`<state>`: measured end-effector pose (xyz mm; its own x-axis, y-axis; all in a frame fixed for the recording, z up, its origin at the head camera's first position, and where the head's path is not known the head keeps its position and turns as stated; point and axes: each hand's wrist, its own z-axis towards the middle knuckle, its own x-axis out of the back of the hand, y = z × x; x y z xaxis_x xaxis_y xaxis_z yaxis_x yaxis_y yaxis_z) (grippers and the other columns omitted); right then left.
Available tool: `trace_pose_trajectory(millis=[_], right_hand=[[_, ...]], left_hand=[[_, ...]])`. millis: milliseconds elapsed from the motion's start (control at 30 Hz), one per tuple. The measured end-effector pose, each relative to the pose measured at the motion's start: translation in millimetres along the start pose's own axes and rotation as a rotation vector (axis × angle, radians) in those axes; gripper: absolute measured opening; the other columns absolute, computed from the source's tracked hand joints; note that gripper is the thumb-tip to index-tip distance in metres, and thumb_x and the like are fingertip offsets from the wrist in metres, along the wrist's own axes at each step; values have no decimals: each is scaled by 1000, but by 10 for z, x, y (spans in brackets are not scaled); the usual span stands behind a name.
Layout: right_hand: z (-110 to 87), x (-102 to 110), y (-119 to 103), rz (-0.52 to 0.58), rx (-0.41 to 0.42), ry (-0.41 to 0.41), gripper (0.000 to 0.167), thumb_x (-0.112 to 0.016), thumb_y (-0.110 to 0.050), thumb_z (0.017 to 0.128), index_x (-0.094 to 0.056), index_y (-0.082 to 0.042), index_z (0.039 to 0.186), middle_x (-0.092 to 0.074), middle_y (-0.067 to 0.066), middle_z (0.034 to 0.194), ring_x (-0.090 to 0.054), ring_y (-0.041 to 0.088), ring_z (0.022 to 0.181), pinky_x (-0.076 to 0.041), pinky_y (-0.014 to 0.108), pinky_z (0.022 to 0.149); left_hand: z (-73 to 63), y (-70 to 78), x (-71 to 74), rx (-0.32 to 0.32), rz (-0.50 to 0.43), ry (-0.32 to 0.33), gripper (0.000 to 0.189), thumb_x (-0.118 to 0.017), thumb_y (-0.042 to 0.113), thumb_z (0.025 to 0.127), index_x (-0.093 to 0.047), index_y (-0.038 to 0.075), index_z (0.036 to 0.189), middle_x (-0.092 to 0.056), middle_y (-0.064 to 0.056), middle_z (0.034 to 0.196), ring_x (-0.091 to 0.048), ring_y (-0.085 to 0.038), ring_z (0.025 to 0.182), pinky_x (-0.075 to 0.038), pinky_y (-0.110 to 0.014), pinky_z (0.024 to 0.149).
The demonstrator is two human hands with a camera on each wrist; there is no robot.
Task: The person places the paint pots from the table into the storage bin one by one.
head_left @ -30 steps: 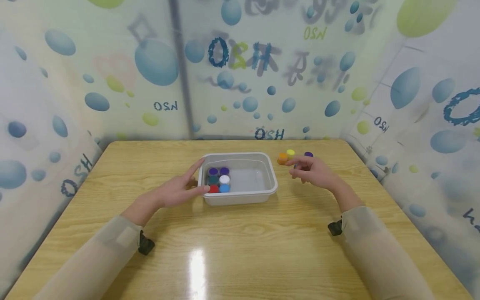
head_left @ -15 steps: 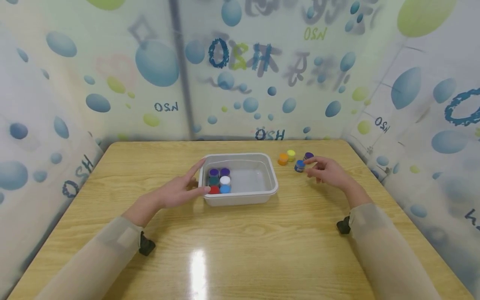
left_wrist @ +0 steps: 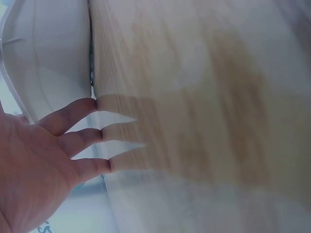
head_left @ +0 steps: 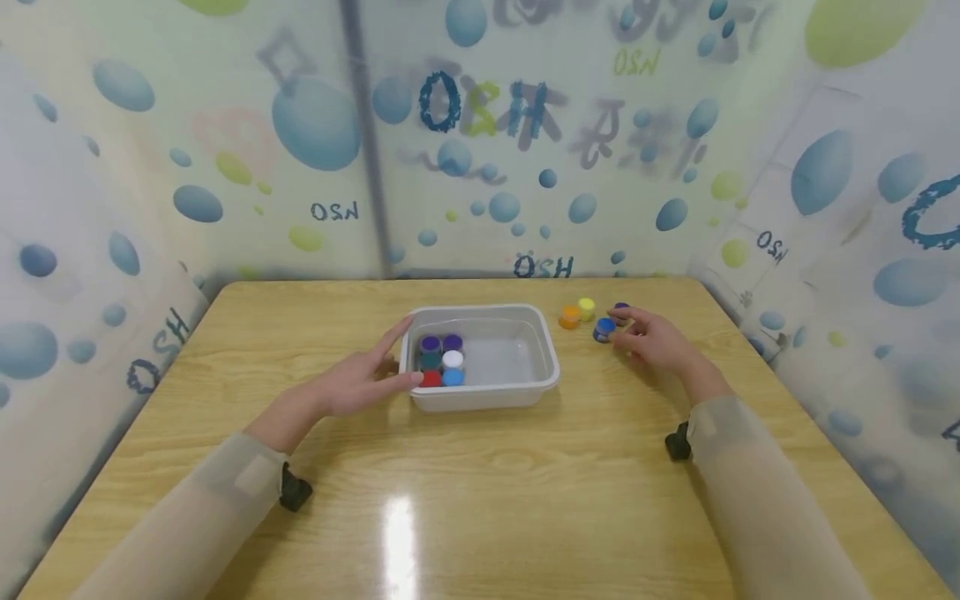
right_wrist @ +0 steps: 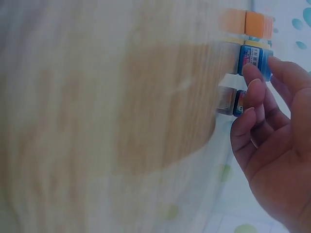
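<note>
My left hand [head_left: 351,383] rests against the left end of a white plastic tub [head_left: 482,398]. Its thumb lies over the near left rim, its index finger reaches the far left corner, and in the left wrist view its other fingers extend to the table. Inside the tub's left part stand small paint jars with purple, dark green, white, red and light blue [head_left: 453,378] lids. My right hand [head_left: 660,343], fingers loosely bent, is at a blue-lidded jar [head_left: 603,330]. Thumb and fingertips are beside it; firm contact cannot be told. The hand partly hides a purple-lidded jar [head_left: 622,307].
An orange-lidded jar [head_left: 570,317] and a yellow-lidded jar [head_left: 587,309] stand left of the blue one, near the far edge of the wooden table [head_left: 480,500]. Patterned walls [head_left: 480,242] enclose the table's back and sides.
My right hand first moved right, uncovering the blue-lidded jar, then came in closer to it and now covers more of the purple-lidded one. The left hand and tub have stayed put.
</note>
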<state>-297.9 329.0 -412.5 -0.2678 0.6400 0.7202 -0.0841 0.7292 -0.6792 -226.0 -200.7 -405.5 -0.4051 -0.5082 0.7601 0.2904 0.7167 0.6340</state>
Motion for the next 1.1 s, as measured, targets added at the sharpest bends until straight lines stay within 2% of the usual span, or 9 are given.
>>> trace_pose_trajectory(millis=[133,267,433,700,933,1100], right_hand=[[44,13,-30,-78,12,5,59,-64,-33,112,-49,-12,166,-71,15,104,-65,21,73,-53,33,73],[50,11,-44,-95,-20,-3,57,-65,-35,112,-53,-11,163,-69,10,96,-64,19,72,-51,32,72],[44,8,-106,-81,-60,1,56,-70,-39,109,-60,-12,157,-69,10,100,-63,21,75,-50,33,73],[-7,8,-163,-94,-99,-5,56,-75,-41,106,-65,-11,152,-69,12,106,-64,24,83,-51,32,76],[-87,-19,-181,-76,-36,-24,48,-80,-36,103,-70,-6,140,-69,10,102,-64,24,78,-52,31,69],[-159,-7,-256,-69,18,11,47,-79,-39,103,-69,-7,136,-70,9,101,-63,23,79,-54,31,68]], left_hand=[[8,9,8,4,-1,11,98,-54,73,106,11,47,175,-55,-30,161,-51,-58,149,-40,-75,121],[22,19,8,1,-8,4,98,-54,74,105,11,49,174,-54,-29,163,-50,-59,150,-38,-75,122],[12,22,11,-4,-1,9,98,-54,72,106,11,45,175,-53,-31,163,-50,-60,149,-40,-76,121],[18,21,4,-4,-1,13,98,-54,73,106,11,46,175,-53,-31,163,-49,-60,150,-38,-77,121],[0,14,-5,7,-29,5,98,-55,72,106,12,48,174,-52,-30,163,-48,-60,150,-37,-76,123],[3,19,-3,4,-10,11,98,-54,73,106,11,47,175,-54,-30,162,-50,-60,149,-38,-75,122]])
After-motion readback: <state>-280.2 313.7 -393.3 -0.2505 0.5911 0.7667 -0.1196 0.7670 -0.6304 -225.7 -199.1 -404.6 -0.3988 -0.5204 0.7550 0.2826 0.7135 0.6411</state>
